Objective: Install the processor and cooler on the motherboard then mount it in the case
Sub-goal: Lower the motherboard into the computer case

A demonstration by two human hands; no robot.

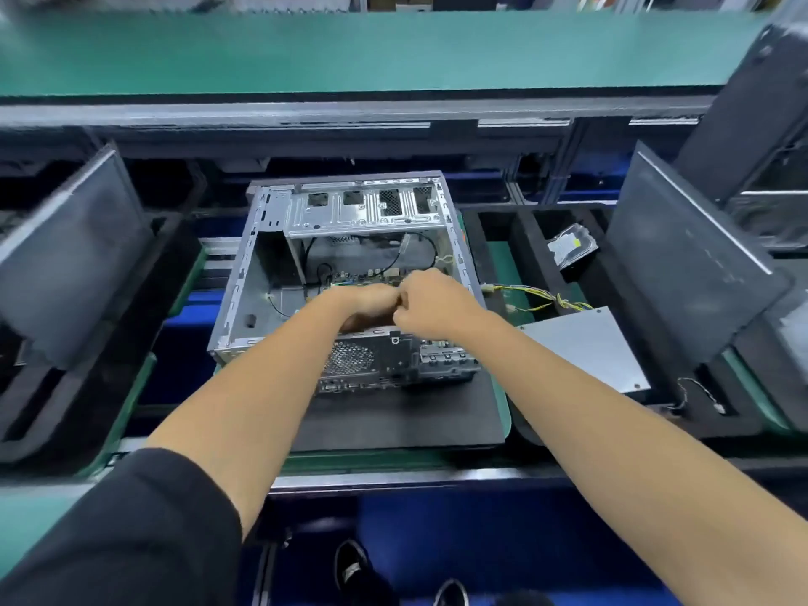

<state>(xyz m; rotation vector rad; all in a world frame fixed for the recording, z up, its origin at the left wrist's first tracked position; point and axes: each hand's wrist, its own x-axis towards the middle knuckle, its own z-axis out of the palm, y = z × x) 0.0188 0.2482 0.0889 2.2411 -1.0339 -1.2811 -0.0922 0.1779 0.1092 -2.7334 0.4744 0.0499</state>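
Case (262,273): I see it open at frame centre on a dark mat (393,422).
Motherboard (363,279): inside case, mostly hidden.
Left hand (365,299), right hand (430,299): touching, fingers curled; what they hold, I cannot tell.

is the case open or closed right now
Open: the computer case lies on its side with no side panel, so its bare interior, cables and drive cage show from above.

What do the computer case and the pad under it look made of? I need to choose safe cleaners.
Computer case: bare sheet metal, probably steel; grey, dully reflective, with stamped holes and folded edges. Pad: dark matte sheet without glare, probably rubber or foam.
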